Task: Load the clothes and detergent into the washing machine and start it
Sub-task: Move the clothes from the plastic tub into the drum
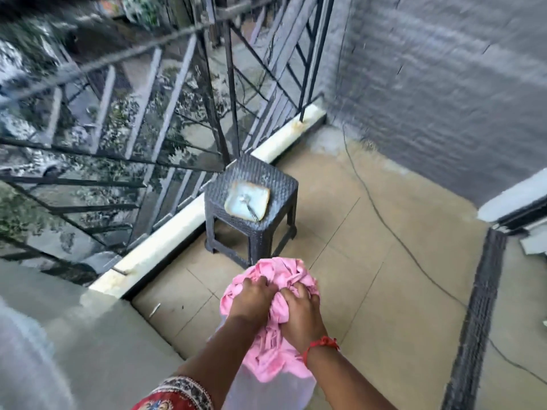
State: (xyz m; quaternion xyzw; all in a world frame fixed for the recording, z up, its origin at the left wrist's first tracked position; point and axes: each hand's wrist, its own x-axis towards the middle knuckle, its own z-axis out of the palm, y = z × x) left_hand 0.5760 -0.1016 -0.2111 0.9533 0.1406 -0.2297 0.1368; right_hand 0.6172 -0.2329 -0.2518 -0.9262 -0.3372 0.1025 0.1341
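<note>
A bunched pink cloth (pixel 281 273) is held in front of me above the tiled balcony floor. My left hand (pixel 254 300) grips its left side with curled fingers. My right hand (pixel 300 312), with a red thread on the wrist, grips its right side. Part of the cloth hangs down below my hands over a pale translucent thing (pixel 266 392) that is too blurred to name. No washing machine or detergent is plainly in view.
A dark woven stool (pixel 254 173) carrying a pale square dish (pixel 247 199) stands by the metal railing (pixel 148 113). A thin cable (pixel 384 223) runs across the floor. A grey wall (pixel 444 84) stands behind, with a dark door frame (pixel 473 306) on the right.
</note>
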